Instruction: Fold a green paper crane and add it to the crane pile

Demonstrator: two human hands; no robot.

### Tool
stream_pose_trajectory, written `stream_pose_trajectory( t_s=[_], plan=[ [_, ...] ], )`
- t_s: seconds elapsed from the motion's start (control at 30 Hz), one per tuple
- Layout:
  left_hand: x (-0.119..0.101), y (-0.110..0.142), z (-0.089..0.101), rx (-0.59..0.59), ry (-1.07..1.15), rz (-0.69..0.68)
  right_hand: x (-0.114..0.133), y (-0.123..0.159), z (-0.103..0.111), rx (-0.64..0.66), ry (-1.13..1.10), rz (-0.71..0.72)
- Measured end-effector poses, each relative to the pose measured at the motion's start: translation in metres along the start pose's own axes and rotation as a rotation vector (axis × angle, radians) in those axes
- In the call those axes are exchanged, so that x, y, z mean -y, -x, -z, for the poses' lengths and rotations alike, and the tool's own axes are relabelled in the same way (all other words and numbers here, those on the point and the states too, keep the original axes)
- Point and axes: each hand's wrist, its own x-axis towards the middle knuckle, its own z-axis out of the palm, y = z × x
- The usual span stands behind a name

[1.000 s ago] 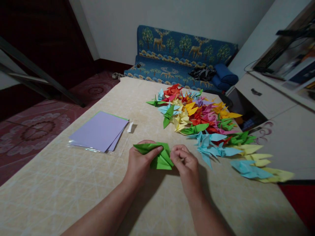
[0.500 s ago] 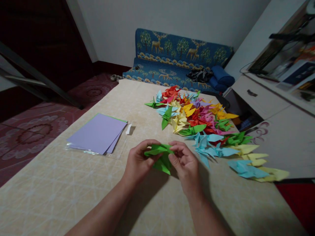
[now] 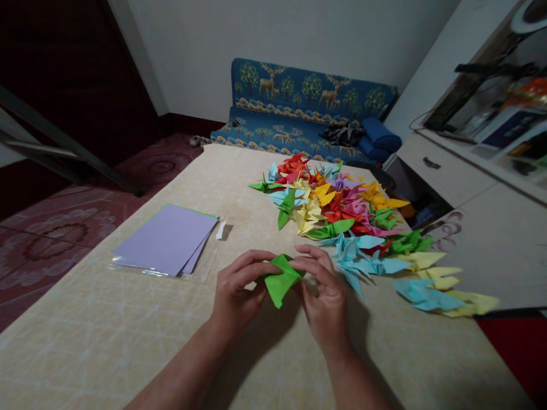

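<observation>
Both hands pinch one piece of folded green paper [image 3: 282, 279], the left hand [image 3: 241, 282] at its left side and the right hand [image 3: 320, 282] at its right, fingers curled and nearly closed on it; the forearms reach in from the near edge, and the paper sits between them above a pale patterned tablecloth [image 3: 141, 324]; left of the hands lie lilac sheets [image 3: 166, 239] with clear plastic, right and beyond spreads a pile of many-coloured paper cranes [image 3: 342, 205]; past the table stand a blue deer-print sofa [image 3: 299, 91] and, on the right, a white cabinet [image 3: 491, 228]
</observation>
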Motion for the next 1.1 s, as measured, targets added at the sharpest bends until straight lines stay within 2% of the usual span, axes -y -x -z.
stream_pose_trajectory(
  t_s=[0.13, 0.27, 0.5, 0.57, 0.63, 0.8, 0.9, 1.0, 1.1],
  plan=[
    [0.0017, 0.0002, -0.0011, 0.006, -0.029, -0.066, 0.0046, -0.0001, 0.0002, 0.015, 0.021, 0.038],
    [0.0036, 0.0024, -0.0026, 0.016, -0.042, -0.07, 0.0056, -0.0007, -0.0005, 0.039, 0.061, 0.092],
    [0.0059, 0.0029, -0.0012, 0.06, -0.002, 0.085, 0.0018, -0.0006, 0.0012, -0.061, -0.005, 0.068],
    [0.0059, 0.0026, -0.0009, 0.045, -0.014, 0.087, 0.0022, -0.0002, 0.0003, -0.06, -0.026, 0.054],
    [0.0057, 0.0022, -0.001, 0.014, -0.041, 0.045, 0.0024, 0.0002, -0.0012, -0.052, -0.046, 0.05],
    [0.0057, 0.0016, -0.0019, -0.056, -0.107, -0.165, -0.0013, 0.0006, -0.0025, -0.042, -0.04, 0.057],
    [0.0059, 0.002, -0.0021, -0.05, -0.14, -0.193, -0.0035, 0.0004, -0.0017, -0.012, -0.015, 0.05],
    [0.0064, 0.0026, -0.0028, -0.043, -0.096, -0.116, -0.0033, 0.0014, -0.0031, -0.02, 0.008, 0.021],
    [0.008, 0.0029, -0.0055, -0.039, 0.086, 0.151, -0.0019, 0.0037, -0.0067, -0.036, 0.024, -0.021]
  ],
)
